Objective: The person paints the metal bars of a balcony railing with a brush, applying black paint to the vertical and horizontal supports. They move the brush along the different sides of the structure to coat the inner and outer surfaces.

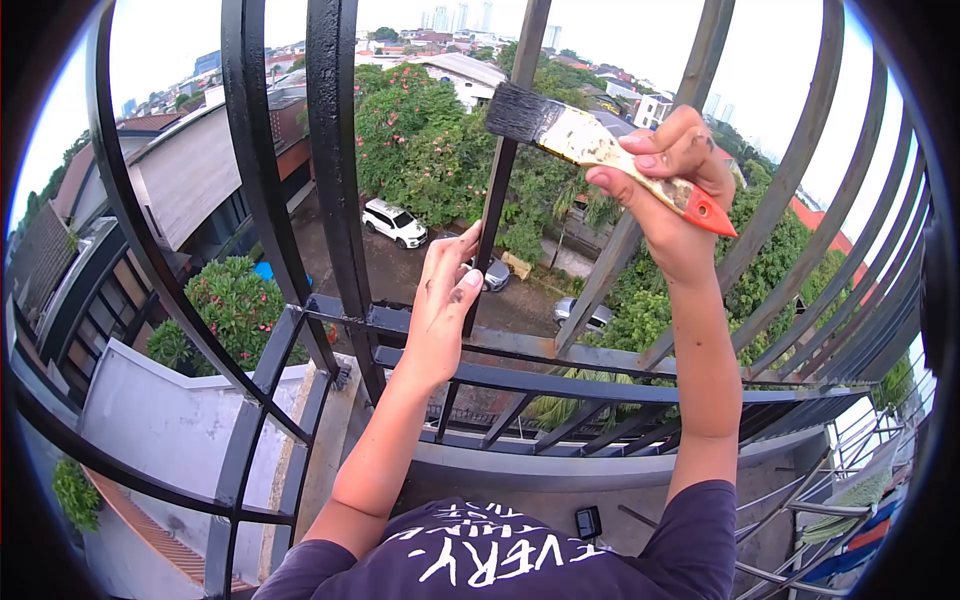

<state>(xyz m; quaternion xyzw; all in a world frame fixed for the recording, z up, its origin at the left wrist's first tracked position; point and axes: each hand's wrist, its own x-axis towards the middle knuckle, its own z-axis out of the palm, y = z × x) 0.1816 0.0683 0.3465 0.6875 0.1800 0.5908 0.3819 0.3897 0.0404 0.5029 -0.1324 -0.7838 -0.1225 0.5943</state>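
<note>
My right hand (pixel 690 165) is closed around the handle of a flat paintbrush (pixel 580 137), held up at the right of centre. Its bristles are dark with paint and lie against an upright metal bar (pixel 497 185). The worn, pale body of the brush ends in a red tip with a hole. Lower on the same bar, my left hand (pixel 443 290) grips it, thumb in front and fingertips partly hidden behind. Dark smudges mark both hands. This bar looks black below the bristles and duller, brownish grey above.
Glossy black bars (pixel 335 150) stand to the left; duller grey bars (pixel 790 150) curve off to the right. A lower rail (pixel 620 385) crosses in front of me. Beyond the railing lie trees, roofs and a parked white car (pixel 394 222). A small dark object (pixel 588 522) rests on the floor below.
</note>
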